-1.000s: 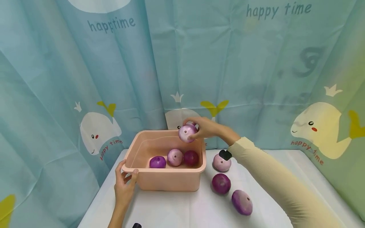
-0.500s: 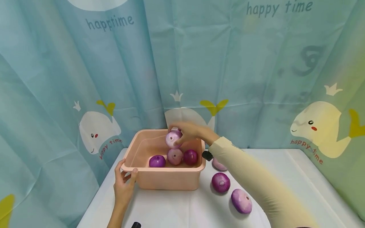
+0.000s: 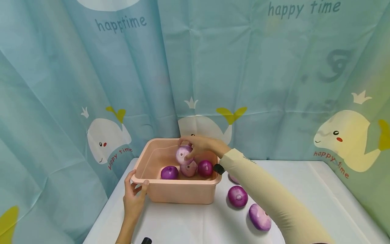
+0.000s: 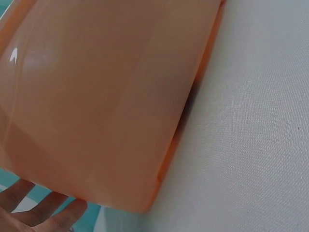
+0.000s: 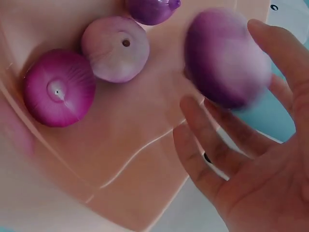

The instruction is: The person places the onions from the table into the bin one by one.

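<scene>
A peach plastic bin [image 3: 179, 193] stands on the table with three purple onions inside: a violet one [image 3: 169, 173], a pale one [image 3: 188, 169] and a dark magenta one [image 3: 205, 168]. At the bin's near left corner my left hand [image 3: 134, 201] holds it, thumb on the front wall and fingers on the left side. My right hand [image 3: 202, 145] is over the bin with its fingers spread around another pale purple onion [image 3: 183, 155]. In the right wrist view that onion [image 5: 227, 58] is blurred while the thumb [image 5: 277, 46] lies sharp at its edge.
Right of the bin, a magenta onion [image 3: 237, 196] and a two-toned onion [image 3: 260, 217] lie on the white table [image 3: 179, 223]. One more onion [image 3: 234, 178] is mostly hidden behind the right sleeve [image 3: 259, 183]. A blue whale-print curtain [image 3: 274, 84] hangs behind.
My right hand has carried the pale onion left from the bin's right rim, then lowered it toward the pale onion inside. My left hand stays at the corner.
</scene>
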Demonstrator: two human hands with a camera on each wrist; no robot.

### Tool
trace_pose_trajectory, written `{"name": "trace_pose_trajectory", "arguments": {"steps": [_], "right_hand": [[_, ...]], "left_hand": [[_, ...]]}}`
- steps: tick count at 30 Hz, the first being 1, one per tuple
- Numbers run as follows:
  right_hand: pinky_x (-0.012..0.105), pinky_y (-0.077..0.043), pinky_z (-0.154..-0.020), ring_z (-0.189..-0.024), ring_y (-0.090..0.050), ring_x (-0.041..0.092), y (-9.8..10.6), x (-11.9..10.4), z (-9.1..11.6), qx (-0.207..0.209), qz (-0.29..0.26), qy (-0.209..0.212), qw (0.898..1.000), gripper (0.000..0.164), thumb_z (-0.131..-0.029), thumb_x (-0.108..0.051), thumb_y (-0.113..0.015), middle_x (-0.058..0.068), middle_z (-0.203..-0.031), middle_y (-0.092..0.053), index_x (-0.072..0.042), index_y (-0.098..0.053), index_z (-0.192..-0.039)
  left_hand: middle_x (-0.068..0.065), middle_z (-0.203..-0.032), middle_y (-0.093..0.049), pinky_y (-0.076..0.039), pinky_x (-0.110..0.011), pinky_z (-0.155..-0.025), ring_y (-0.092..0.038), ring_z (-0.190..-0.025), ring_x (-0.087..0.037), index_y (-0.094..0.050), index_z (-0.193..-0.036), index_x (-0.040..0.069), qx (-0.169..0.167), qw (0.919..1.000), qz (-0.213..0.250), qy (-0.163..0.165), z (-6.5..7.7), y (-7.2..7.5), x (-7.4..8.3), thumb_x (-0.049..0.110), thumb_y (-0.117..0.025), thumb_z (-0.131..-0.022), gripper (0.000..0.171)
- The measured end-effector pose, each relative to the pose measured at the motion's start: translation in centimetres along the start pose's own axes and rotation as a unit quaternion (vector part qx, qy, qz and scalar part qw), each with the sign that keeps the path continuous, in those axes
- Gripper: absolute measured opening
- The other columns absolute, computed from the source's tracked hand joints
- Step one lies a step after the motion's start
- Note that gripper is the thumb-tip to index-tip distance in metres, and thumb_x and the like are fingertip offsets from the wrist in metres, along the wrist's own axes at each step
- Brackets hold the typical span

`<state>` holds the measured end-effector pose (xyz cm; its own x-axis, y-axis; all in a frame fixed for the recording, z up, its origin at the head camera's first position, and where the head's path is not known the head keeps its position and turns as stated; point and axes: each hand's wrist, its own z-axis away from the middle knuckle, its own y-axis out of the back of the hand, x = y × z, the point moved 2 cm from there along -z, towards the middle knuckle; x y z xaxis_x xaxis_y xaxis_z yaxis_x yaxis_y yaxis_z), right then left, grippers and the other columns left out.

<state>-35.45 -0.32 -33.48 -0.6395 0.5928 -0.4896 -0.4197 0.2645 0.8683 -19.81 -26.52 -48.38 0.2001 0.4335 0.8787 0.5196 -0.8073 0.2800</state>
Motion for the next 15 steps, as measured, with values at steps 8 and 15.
{"name": "trace_pose_trajectory", "arguments": {"steps": [8, 15], "right_hand": [[0.046, -0.044, -0.11, -0.136, -0.049, 0.031, 0.4, 0.4, 0.6, -0.007, 0.004, 0.017, 1.0, 0.064, -0.093, -0.03, -0.077, 0.008, -0.148, -0.052, -0.025, -0.047, -0.15], [0.05, -0.049, -0.103, -0.133, -0.05, 0.039, 1.1, 1.4, 1.0, 0.026, -0.021, 0.066, 0.997, 0.067, -0.09, -0.021, -0.079, 0.018, -0.146, -0.052, -0.009, -0.05, -0.148]], "left_hand": [[-0.014, -0.158, -0.041, -0.044, -0.005, -0.088, -0.058, -0.123, -0.02, -0.032, -0.158, 0.023, -0.003, 1.0, 0.002, 0.001, 0.1, 0.1, 0.0, 0.023, -0.065, -0.101, 0.065], [-0.01, -0.157, -0.043, -0.046, -0.01, -0.093, -0.052, -0.117, 0.002, -0.033, -0.158, 0.025, -0.001, 1.0, 0.001, 0.0, 0.1, 0.0, 0.0, 0.022, -0.066, -0.101, 0.066]]}}
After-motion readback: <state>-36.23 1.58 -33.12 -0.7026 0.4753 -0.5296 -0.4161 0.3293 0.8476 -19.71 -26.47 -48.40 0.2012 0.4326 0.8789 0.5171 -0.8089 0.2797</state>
